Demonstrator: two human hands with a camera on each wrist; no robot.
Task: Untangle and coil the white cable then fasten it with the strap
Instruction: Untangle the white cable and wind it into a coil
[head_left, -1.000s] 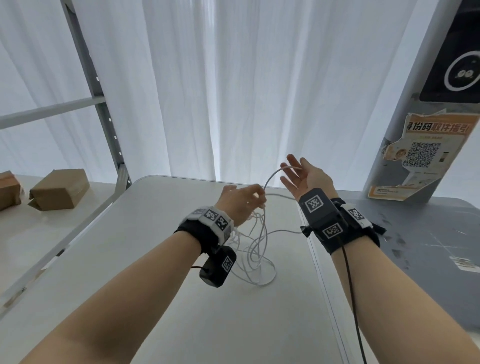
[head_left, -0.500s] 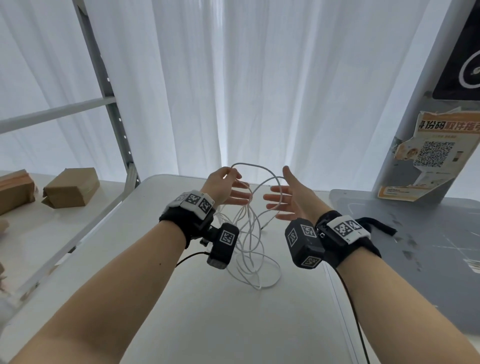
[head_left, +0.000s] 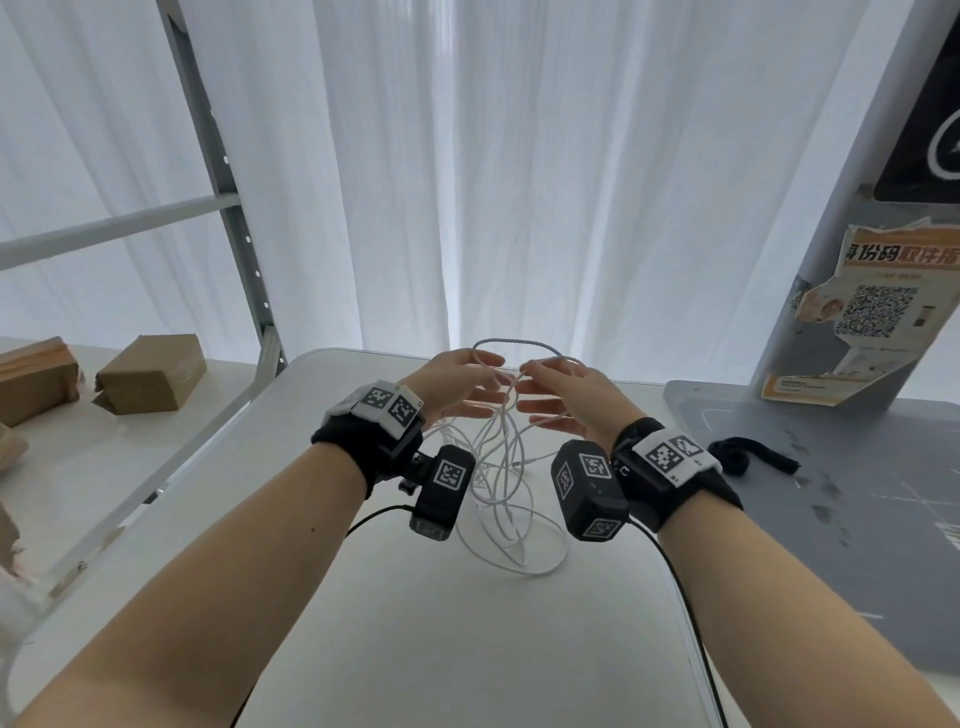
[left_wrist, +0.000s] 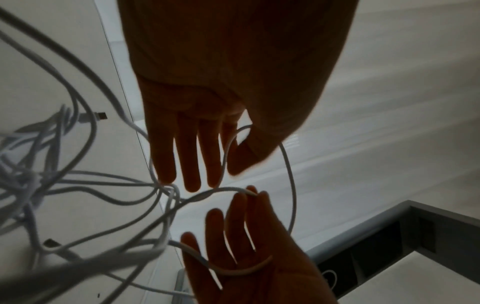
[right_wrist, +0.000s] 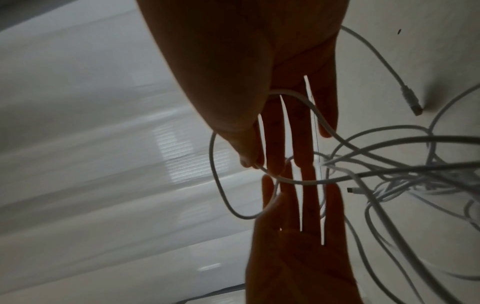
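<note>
Both hands are raised over the far end of the white table (head_left: 426, 623), palms turned toward each other and fingertips nearly meeting. The left hand (head_left: 451, 383) has its fingers straight and spread, slack rather than clenched; in the left wrist view a strand of the white cable (head_left: 506, 499) runs down between its thumb and forefinger, draped over the hand and not pinched. The right hand (head_left: 563, 397) is likewise relaxed, fingers extended; one strand lies across its palm and another crosses its fingertips (left_wrist: 255, 197), so the cable rests on it without any curled grip. A loop of the cable arches above the two hands at 12 o'clock, and from the fingers the strands hang down in a loose tangle whose lowest loops lie on the table between the two wrists, at 6 o'clock from the hands. Two plug ends show on the tabletop in the left wrist view, one at 9 o'clock from the left hand. The black strap (head_left: 748, 454) lies on the grey mat (head_left: 831, 561) at 3 o'clock from the right wrist, apart from the cable. Brown cardboard boxes (head_left: 150, 379) sit on a shelf surface at 9 o'clock, and white curtains (head_left: 519, 182) hang behind.
</note>
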